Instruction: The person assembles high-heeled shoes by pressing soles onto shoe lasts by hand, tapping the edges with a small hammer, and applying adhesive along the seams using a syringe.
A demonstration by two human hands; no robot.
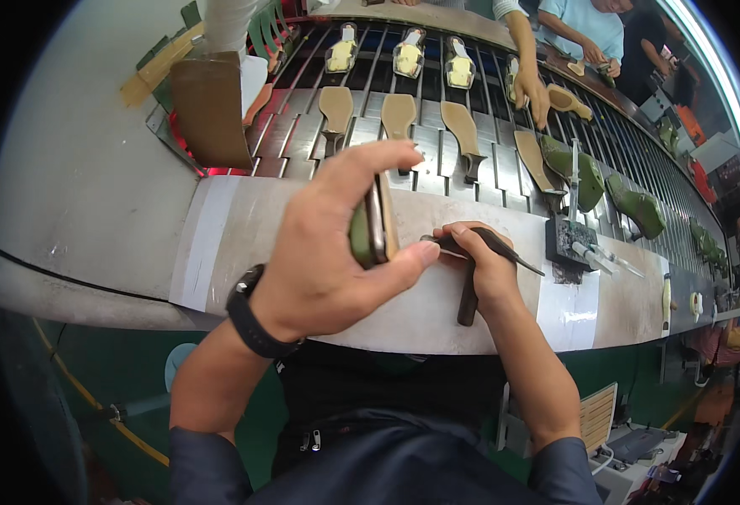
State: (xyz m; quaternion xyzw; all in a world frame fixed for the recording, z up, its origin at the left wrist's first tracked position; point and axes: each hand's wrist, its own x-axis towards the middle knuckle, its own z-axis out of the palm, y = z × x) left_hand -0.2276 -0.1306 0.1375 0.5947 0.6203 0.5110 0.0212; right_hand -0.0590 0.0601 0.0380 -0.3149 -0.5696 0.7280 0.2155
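Note:
My left hand (319, 236), with a dark watch on its wrist, is closed around a green shoe last (360, 236). The last is seen nearly end-on, with a dark layer and a tan insole edge along its right side; my palm and fingers hide most of it. To its right, my right hand (489, 265) grips a dark tool that looks like pincers (468, 295). One thick handle points down toward me, and a thin curved arm tapers off to the right. The tool's head lies close to my left thumb, partly hidden by my fingers.
Beyond the pale worktop (244, 278) runs a slatted metal conveyor (286, 126) carrying tan insoles (336, 109), clear-wrapped pieces (409, 55) and green lasts (635, 206). A black block (565, 240) with syringes stands at right. Another person's hand (532, 94) reaches over the conveyor.

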